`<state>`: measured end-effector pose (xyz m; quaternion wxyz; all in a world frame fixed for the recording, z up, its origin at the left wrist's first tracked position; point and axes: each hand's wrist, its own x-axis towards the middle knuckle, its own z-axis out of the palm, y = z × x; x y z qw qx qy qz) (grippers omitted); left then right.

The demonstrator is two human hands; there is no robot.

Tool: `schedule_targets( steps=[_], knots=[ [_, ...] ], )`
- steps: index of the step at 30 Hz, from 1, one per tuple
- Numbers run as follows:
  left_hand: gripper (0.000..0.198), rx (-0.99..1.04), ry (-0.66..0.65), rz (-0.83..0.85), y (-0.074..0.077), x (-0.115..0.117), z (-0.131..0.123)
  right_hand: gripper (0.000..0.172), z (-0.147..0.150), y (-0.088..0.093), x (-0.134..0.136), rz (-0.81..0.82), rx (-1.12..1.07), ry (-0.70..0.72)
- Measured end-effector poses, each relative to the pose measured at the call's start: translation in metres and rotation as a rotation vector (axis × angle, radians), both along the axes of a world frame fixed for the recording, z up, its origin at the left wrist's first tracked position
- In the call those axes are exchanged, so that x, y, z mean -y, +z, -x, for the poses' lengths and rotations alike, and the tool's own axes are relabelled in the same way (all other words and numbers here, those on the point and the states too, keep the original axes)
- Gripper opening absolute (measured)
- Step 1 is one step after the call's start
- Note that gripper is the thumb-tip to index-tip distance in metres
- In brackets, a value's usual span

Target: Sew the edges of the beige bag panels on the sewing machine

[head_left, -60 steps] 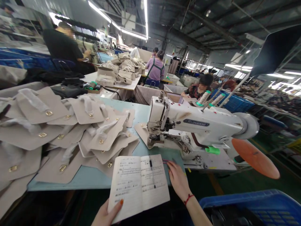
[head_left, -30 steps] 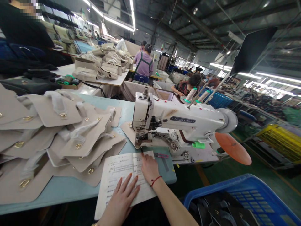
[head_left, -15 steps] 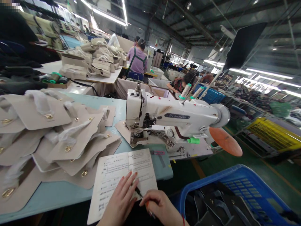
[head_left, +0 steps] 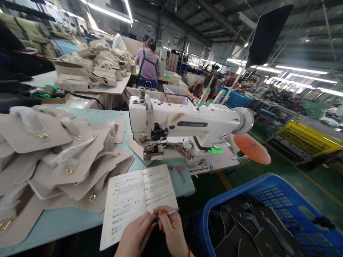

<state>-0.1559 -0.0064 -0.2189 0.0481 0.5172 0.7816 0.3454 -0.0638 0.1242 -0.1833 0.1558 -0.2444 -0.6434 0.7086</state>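
In the head view, the right hand (head_left: 173,228) pinches a slim dark pen with a silver tip (head_left: 168,213) between thumb and fingers, closed firmly on it, at the lower edge of the open white paper notebook (head_left: 138,200). The left hand (head_left: 135,235) lies just beside it, fingers together, and I cannot tell whether it presses the page or only touches it. The notebook rests on the pale blue table (head_left: 66,219) and hangs partly over its front edge, so writing well here needs the free hand flat on the page and light pen pressure.

The paper looks thin and matte, with printed lines. Beside it lie stiff beige leather-like flaps with small gold clasps (head_left: 80,157), smooth and rounded. Behind stands a glossy white metal sewing machine (head_left: 187,125). A rigid blue plastic crate (head_left: 268,200) holds dark pieces.
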Motion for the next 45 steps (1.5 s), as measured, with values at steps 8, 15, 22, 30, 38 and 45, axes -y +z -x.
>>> schedule_targets(
  steps=[8, 15, 22, 30, 38, 45],
  knots=[
    [0.035, -0.269, 0.035, 0.26, 0.002, -0.003, 0.012, 0.042, -0.013, -0.045, -0.043, 0.132, -0.044, -0.419],
    [0.065, -0.442, 0.044, 0.457, -0.009, -0.019, 0.012, 0.05, -0.018, -0.058, -0.059, 0.16, -0.006, -0.354],
    [0.076, -0.293, 0.093, 0.443, -0.015, -0.023, 0.019, 0.031, -0.008, -0.046, -0.086, -0.202, 0.054, -0.423],
    [0.068, -0.266, 0.139, 0.458, -0.008, -0.028, 0.034, 0.026, 0.089, -0.027, -0.069, -0.324, -0.042, -0.113],
    [0.061, -0.306, 0.138, 0.448, -0.017, -0.032, 0.043, 0.019, 0.124, -0.05, -0.064, -0.533, -0.055, -0.045],
    [0.056, -0.216, 0.135, 0.468, -0.017, -0.044, 0.044, 0.027, 0.125, -0.059, -0.062, -0.647, -0.026, 0.008]
  ],
)
